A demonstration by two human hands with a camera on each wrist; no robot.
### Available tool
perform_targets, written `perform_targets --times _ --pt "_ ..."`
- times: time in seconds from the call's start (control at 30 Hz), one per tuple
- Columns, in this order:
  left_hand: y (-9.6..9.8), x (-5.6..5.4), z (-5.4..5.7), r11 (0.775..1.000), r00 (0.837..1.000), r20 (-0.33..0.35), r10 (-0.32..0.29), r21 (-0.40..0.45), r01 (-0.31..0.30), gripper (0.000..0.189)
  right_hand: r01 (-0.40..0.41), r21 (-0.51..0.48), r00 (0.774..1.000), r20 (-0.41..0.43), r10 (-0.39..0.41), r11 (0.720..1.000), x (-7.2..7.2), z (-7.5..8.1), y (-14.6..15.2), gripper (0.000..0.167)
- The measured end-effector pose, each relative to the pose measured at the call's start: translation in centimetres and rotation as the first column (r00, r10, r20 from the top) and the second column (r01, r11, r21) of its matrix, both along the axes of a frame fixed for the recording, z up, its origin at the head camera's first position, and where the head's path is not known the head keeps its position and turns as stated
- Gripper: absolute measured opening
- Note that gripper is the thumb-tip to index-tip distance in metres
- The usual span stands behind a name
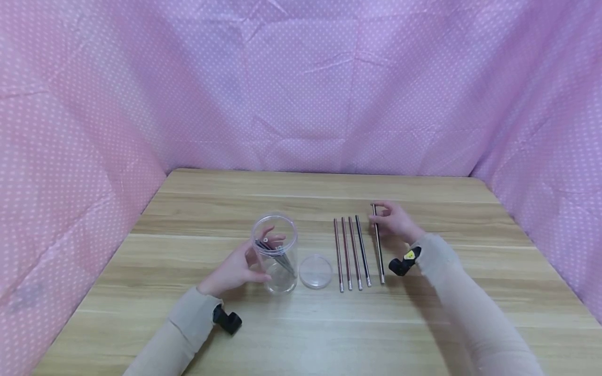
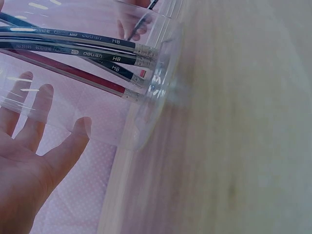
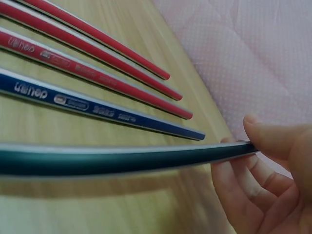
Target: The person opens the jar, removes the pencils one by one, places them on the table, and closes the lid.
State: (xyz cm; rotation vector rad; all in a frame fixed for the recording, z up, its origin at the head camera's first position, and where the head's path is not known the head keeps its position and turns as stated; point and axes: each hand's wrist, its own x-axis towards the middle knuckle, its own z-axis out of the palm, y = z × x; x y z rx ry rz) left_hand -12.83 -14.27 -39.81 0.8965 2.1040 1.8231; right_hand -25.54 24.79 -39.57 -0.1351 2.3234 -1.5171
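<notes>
My left hand (image 1: 235, 269) holds a tall clear plastic jar (image 1: 282, 282), fingers round its far side and thumb at its near side. Several pencils lean inside; in the left wrist view they are dark green pencils (image 2: 92, 58) and a red one (image 2: 83, 74), eraser ends at the jar's base. To the right, my right hand (image 1: 397, 222) pinches the far end of a dark green pencil (image 3: 97, 160) between thumb and fingers. Left of it lie a dark blue pencil (image 3: 102, 108) and three red pencils (image 3: 92, 69) in a row, eraser ends toward me.
A round clear lid (image 1: 315, 271) lies between the jar and the row of pencils. The wooden table (image 1: 211, 198) ends at a pink dotted curtain (image 1: 301, 94) at the back and sides. Each wrist wears a small black camera (image 1: 228, 319).
</notes>
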Motion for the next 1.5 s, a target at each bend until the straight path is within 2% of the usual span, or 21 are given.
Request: perform_targets --times 0.27,0.67,1.03,1.27,1.5 --pt "0.2 -0.1 0.2 1.000 0.999 -0.035 -0.014 -0.003 0.014 0.095 -0.012 -0.063 0.998 0.062 0.016 0.998 0.1 -0.3 0.0 0.062" --pt "0.2 0.0 0.3 1.000 1.000 -0.021 0.013 -0.024 -0.013 0.097 -0.045 -0.162 0.990 0.128 0.066 0.986 -0.2 -0.7 0.4 0.062" --pt "0.2 0.2 0.1 0.999 1.000 -0.009 0.019 -0.031 -0.019 0.097 -0.064 0.020 0.994 0.091 0.062 0.998 -0.1 -1.2 -0.5 0.057" --pt "0.1 0.2 -0.1 0.999 1.000 -0.016 0.016 -0.035 -0.016 0.098 -0.064 0.161 0.998 0.022 0.062 0.985 -0.2 -0.9 -1.5 0.055" --pt "0.1 0.2 0.0 1.000 1.000 -0.016 0.012 -0.027 -0.012 0.097 -0.066 0.250 0.998 0.006 0.066 0.966 -0.3 -0.5 -2.4 0.052"
